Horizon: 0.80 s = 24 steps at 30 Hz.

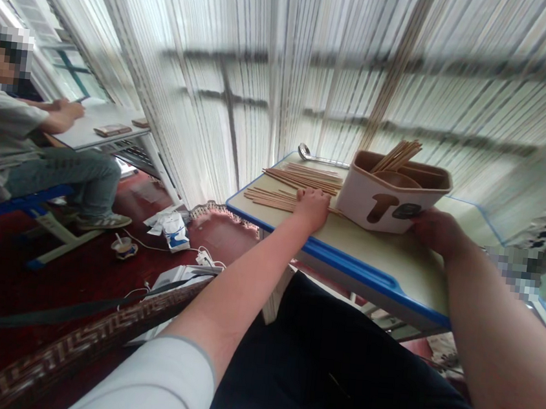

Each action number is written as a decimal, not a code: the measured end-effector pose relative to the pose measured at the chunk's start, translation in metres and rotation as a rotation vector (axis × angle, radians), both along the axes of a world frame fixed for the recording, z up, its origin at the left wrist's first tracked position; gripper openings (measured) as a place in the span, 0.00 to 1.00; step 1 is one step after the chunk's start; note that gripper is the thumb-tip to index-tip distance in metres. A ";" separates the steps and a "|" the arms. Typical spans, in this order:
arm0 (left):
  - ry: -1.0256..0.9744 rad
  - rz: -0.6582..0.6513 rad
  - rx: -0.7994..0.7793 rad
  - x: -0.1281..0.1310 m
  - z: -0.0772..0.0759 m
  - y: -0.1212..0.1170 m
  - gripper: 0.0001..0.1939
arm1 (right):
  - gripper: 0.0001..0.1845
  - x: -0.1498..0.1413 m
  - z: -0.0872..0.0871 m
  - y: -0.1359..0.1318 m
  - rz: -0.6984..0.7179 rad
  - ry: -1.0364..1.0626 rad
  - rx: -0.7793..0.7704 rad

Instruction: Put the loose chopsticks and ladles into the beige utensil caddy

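My left hand (312, 207) rests on the desk (370, 250) with its fingers curled over a spread of wooden chopsticks (299, 181); whether it grips any is hidden. My right hand (433, 229) presses against the near right side of a white-and-tan cutlery holder (391, 194), fingers wrapped to its wall. Several chopsticks (398, 156) stand tilted in the holder's back compartment. A metal ladle (307, 154) lies on the desk behind the loose chopsticks.
String curtains (317, 59) hang close behind the blue-edged desk. A person sits at another desk (100, 128) at far left. Cables, a power strip (206, 259) and packages (175, 230) litter the red floor. A patterned strap (93, 335) crosses my lap.
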State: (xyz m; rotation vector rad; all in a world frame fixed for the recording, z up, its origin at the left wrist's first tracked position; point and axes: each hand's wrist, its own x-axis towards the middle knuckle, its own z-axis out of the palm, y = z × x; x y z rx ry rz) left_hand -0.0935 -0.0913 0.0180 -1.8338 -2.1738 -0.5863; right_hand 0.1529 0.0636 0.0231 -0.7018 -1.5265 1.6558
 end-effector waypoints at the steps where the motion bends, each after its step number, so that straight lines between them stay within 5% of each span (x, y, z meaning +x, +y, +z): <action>1: 0.000 -0.006 0.000 0.000 0.001 0.000 0.11 | 0.18 0.000 0.000 0.000 0.004 0.007 -0.006; 15: 0.042 0.005 0.220 0.004 0.013 -0.003 0.12 | 0.19 0.001 -0.002 0.002 0.028 0.042 -0.004; 24: 0.123 -0.185 0.822 0.001 0.018 0.004 0.09 | 0.24 0.000 0.003 -0.002 0.093 0.050 -0.022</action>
